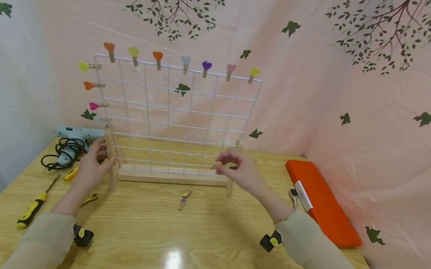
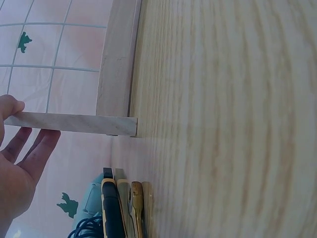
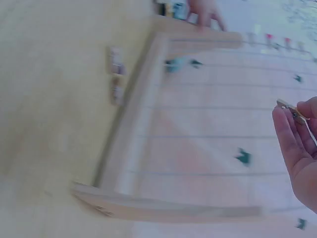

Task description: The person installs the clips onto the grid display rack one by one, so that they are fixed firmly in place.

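A white wire grid (image 1: 179,109) stands upright in a wooden stand (image 1: 172,178). My left hand (image 1: 93,167) holds the stand's left post (image 2: 74,123), thumb on one side and fingers on the other. Between the thumb and fingers of my right hand (image 1: 241,171) is a small wooden clothespin (image 3: 291,111), in front of the grid's lower right part. Heart-topped clothespins, such as a purple one (image 1: 206,68) and a magenta one (image 1: 94,106), sit along the grid's top and left edges. Two small clothespins (image 1: 183,200) lie on the table before the stand.
At the left are a light blue glue gun (image 1: 67,155) with a black cord and a yellow-black screwdriver (image 1: 33,210). An orange-red case (image 1: 325,205) and a ratchet wrench (image 1: 293,197) lie at the right. Printed cloth hangs behind the table.
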### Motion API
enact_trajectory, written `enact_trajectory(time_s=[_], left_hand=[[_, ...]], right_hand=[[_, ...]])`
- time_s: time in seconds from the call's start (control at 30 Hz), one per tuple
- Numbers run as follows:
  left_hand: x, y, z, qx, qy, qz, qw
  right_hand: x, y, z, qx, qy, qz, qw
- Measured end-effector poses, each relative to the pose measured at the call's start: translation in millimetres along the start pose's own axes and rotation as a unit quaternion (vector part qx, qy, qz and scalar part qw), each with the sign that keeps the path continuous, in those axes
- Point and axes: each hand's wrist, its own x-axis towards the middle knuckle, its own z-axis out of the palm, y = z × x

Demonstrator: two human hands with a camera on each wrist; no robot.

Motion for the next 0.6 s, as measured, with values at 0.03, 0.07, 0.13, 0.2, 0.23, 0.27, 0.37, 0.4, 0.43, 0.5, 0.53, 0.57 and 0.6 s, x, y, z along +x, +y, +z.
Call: enact_trajectory(time_s=[0.03, 0.07, 0.13, 0.2, 0.23, 0.27, 0.37, 0.4, 0.43, 0.5, 0.53, 0.57, 0.6], left_hand=[[-0.1, 0.1, 0.0, 0.002, 0.0, -0.003, 1.0], [-0.2, 0.4, -0.2, 0.002, 0.0, -0.004, 1.0], [0.2, -0.3, -0.3, 0.003, -0.001, -0.007, 1.0], [0.8, -1.2, -0.5, 0.002, -0.002, -0.006, 1.0], [0.8, -1.5, -0.5, 0.003, -0.001, -0.006, 1.0], [1.0, -2.2, -0.5, 0.002, -0.001, -0.005, 1.0], [1.2, -3.3, -0.2, 0.005, 0.0, -0.004, 1.0], [1.0, -3.6, -0.1, 0.006, 0.001, -0.003, 1.0], [1.0, -3.4, -0.1, 0.006, 0.001, -0.003, 1.0], [1.0, -3.7, 0.4, 0.008, 0.001, -0.004, 1.0], [1.2, -3.9, 0.6, 0.008, 0.001, -0.004, 1.0], [1.0, -3.2, 0.8, 0.008, 0.0, -0.004, 1.0], [1.1, -3.3, 0.9, 0.009, 0.0, -0.005, 0.9999]], right_hand=[[1.3, -5.8, -7.4, -0.001, 0.018, -0.016, 1.0], [3.0, -9.4, -15.2, -0.004, 0.038, -0.031, 0.999], [6.8, -13.5, -29.8, 0.003, 0.083, -0.062, 0.995], [11.0, -14.6, -43.8, -0.001, 0.132, -0.089, 0.987], [13.0, -15.1, -50.3, -0.001, 0.157, -0.1, 0.982], [15.6, -15.4, -56.4, 0.003, 0.182, -0.11, 0.977], [23.4, -19.4, -72.0, 0.011, 0.25, -0.129, 0.959], [25.9, -20.7, -76.4, 0.011, 0.271, -0.132, 0.953], [28.5, -21.9, -80.2, 0.015, 0.29, -0.131, 0.948], [33.7, -23.9, -86.5, 0.015, 0.323, -0.124, 0.938], [36.1, -25.0, -88.8, 0.014, 0.339, -0.121, 0.933], [38.7, -25.8, -90.4, 0.018, 0.352, -0.12, 0.928], [41.0, -27.4, -91.2, 0.023, 0.364, -0.117, 0.924]])
